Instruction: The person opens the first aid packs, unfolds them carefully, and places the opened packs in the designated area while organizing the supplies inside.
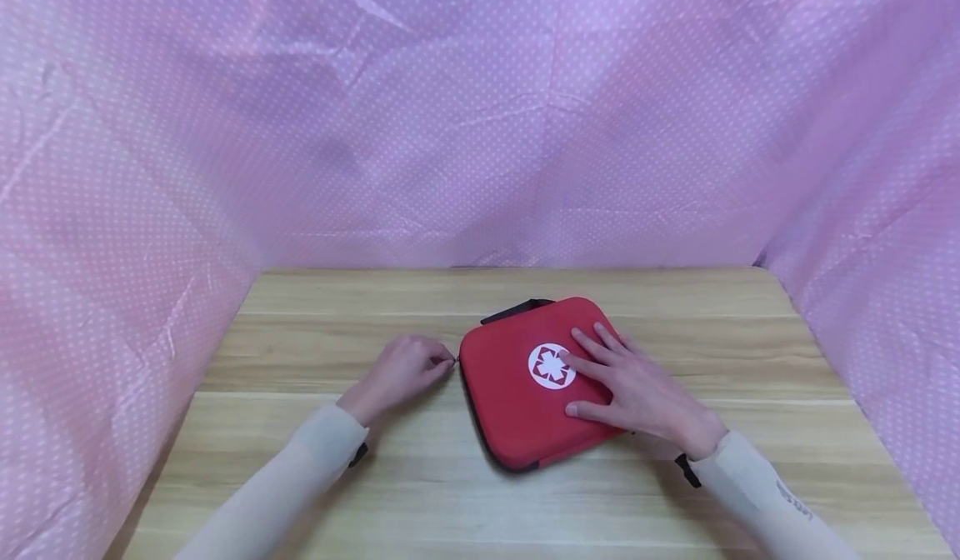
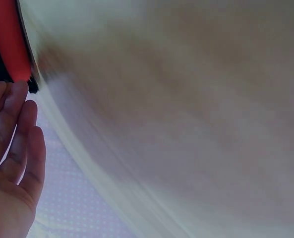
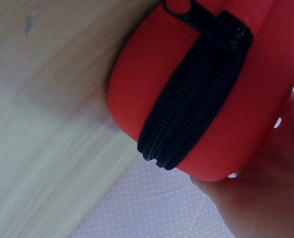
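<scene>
A red zippered first-aid case [image 1: 517, 410] lies closed and slightly turned on the table, a white cross emblem [image 1: 552, 366] on its lid. At its left edge, the thumb and index finger of my left hand [image 1: 401, 372] pinch a small dark zipper pull [image 1: 456, 360]; the left wrist view has these fingertips right beside the case edge. My right hand [image 1: 637, 389] rests on the lid's right part with fingers spread. In the right wrist view, another zipper pull [image 3: 201, 22] sits on the black zipper [image 3: 186, 99] along the case's side.
A black carry handle [image 1: 517, 310] sticks out from the far side of the case. The wood-grain table [image 1: 322, 302] extends around it, and pink dotted cloth [image 1: 487, 127] hangs behind and at both sides.
</scene>
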The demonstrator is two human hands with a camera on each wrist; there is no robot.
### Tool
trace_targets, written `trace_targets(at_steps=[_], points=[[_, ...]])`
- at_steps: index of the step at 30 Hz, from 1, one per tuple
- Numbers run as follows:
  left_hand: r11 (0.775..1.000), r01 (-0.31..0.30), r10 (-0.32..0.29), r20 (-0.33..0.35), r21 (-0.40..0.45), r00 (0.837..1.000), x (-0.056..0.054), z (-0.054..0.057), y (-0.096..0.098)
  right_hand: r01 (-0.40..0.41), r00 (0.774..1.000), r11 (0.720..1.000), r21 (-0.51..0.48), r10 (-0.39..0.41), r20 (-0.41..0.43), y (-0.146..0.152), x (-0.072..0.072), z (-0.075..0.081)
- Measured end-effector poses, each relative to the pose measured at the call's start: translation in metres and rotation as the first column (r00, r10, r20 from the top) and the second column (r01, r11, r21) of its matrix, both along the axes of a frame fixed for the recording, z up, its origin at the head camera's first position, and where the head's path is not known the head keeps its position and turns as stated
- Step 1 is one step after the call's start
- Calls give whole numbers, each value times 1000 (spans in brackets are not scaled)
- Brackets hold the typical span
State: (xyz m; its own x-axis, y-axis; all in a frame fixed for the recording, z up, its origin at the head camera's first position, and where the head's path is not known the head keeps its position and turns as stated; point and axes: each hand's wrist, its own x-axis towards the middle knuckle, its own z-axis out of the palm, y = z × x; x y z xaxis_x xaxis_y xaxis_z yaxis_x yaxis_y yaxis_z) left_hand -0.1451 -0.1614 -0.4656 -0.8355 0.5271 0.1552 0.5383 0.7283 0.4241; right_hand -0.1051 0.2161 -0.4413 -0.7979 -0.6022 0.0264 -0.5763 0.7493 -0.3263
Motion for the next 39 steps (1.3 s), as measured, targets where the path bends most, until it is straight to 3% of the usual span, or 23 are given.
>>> trace_targets(at_steps=[9,21,34,39], points=[[998,63,-64,-32,-20,997,29,7,6,14,1000,1000,9,-14,-10,-1,1,2],[990,139,-139,-28,-20,990,57,3,15,15,1000,1000,20,-15,-16,-2,3,2],[979,204,-203,-125,-12,971,81,2,25,14,1000,1000,24,-14,-7,-4,2,4],[972,235,-233,-112,4,966,86,0,26,12,1000,1000,24,-12,-5,-5,1,4]])
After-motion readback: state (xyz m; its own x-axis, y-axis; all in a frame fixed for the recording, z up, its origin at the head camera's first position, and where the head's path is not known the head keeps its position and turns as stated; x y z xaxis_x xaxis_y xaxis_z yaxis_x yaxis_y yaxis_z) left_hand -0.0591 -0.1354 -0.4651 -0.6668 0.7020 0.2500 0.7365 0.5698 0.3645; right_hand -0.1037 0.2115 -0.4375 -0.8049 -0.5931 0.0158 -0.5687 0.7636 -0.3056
